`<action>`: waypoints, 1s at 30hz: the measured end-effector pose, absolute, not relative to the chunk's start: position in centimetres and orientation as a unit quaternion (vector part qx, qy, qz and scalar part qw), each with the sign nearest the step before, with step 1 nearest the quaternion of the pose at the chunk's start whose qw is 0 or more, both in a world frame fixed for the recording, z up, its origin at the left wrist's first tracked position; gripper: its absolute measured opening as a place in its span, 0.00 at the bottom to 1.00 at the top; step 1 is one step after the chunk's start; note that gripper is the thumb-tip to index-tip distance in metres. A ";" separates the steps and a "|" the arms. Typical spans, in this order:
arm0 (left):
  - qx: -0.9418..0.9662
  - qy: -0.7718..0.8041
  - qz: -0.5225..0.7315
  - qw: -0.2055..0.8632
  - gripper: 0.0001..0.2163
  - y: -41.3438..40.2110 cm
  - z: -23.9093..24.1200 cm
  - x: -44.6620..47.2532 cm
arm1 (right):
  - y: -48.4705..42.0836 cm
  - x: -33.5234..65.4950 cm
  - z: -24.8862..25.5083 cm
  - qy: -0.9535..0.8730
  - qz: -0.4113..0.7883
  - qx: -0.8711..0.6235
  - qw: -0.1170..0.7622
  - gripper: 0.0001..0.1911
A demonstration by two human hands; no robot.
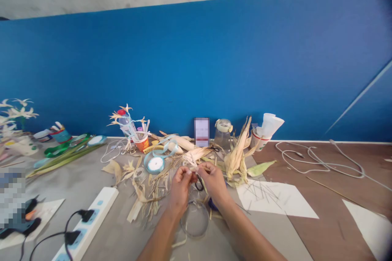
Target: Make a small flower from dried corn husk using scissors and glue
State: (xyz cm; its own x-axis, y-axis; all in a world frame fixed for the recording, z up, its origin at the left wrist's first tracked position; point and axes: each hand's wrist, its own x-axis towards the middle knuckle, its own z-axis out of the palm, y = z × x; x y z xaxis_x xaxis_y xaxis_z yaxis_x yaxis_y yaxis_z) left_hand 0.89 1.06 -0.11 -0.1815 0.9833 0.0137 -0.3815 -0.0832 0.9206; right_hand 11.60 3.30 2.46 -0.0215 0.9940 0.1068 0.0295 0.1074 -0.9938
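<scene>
My left hand (180, 185) and my right hand (214, 181) meet at the middle of the table. Both pinch a small pale piece of corn husk (193, 168) between thumb and fingers. A black loop (199, 183), resembling a scissors handle, hangs beneath the right fingers; the rest of it is hidden. Below the hands lies a coil of thin wire (196, 236). Scraps of dried husk (153, 195) spread left of my left hand, near a spool of light blue ribbon (155, 164). A bundle of dried corn husks (237, 161) stands beyond my right hand.
Thin wires lie on white paper (294, 202) at right, near a white cable (318, 165). A power strip (94, 216) with black plugs is at left front. Along the blue partition (183, 65) stand a phone (201, 132), a jar (223, 133) and cups, one red (141, 144).
</scene>
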 end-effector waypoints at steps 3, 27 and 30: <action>0.347 0.446 0.659 0.496 0.11 1.4 0.5 -0.2 | 3.7 12.2 2.6 -0.521 0.467 -0.477 0.532 0.09; 0.625 0.774 0.011 0.097 0.09 -0.6 0.3 -6.7 | 3.4 13.8 5.3 -0.575 0.364 -0.485 0.549 0.08; 0.624 0.773 0.041 0.107 0.10 -0.4 0.5 -7.3 | 3.6 13.9 5.3 -0.565 0.385 -0.484 0.546 0.08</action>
State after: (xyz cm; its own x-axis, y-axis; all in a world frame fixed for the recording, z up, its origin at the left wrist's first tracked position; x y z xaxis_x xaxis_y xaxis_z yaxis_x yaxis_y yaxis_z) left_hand -7.32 -0.39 0.53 -0.1978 0.9736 -0.1136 0.9559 0.2172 0.1974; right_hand 13.88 3.59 5.33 0.0645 0.9678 0.2433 0.1269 0.2338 -0.9640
